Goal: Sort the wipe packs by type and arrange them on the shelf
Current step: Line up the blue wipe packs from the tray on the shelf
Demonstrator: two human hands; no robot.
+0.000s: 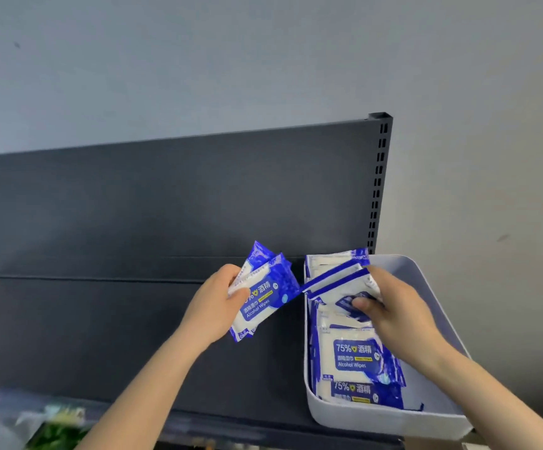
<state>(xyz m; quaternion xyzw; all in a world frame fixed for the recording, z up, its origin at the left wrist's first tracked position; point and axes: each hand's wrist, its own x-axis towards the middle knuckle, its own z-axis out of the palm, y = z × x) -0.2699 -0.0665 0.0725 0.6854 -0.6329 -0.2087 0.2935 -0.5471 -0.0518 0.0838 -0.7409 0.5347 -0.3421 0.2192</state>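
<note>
My left hand (pixel 215 303) grips two blue-and-white alcohol wipe packs (pixel 265 292), tilted, above the dark shelf (pixel 101 319). To the right, a white bin (pixel 426 414) sits on the shelf's right end and holds several more of the same packs (pixel 356 358), some flat and some standing at the back. My right hand (pixel 396 315) reaches into the bin and pinches one pack (pixel 344 284) by its lower part, lifted at an angle above the others.
The shelf's dark back panel (pixel 166 196) rises behind, with a slotted upright (pixel 379 177) at its right edge. A grey wall lies beyond. Blurred greenish items (pixel 59 427) show below the shelf's front edge at the lower left.
</note>
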